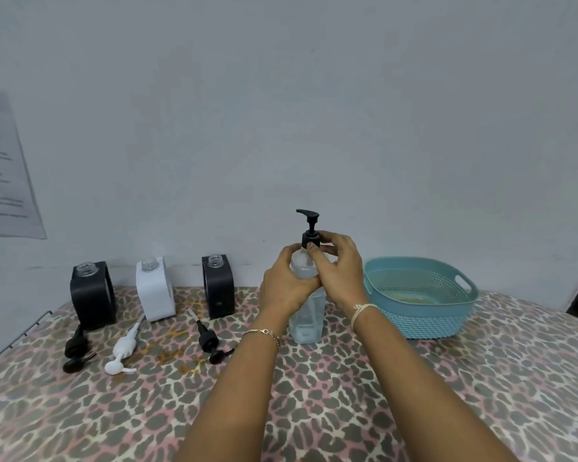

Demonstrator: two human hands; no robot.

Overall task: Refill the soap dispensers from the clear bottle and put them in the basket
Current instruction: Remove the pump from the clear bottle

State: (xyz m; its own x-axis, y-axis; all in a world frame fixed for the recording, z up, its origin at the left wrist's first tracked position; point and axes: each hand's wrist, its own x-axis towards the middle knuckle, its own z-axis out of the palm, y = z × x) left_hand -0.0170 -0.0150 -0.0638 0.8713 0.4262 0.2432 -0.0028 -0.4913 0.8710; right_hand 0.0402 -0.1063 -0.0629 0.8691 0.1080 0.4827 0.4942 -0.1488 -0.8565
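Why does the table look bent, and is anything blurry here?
Head view: the wide-angle lens bows the table and its far edge; light is soft and even, shadows faint; the paper sheet at left is smeared, its lines unreadable; the clear bottle looks fairly sharp, without strong glare.

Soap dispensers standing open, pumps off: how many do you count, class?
3, along the wall: left black dispenser, white dispenser, right black dispenser nearest the clear bottle. None looks hidden.
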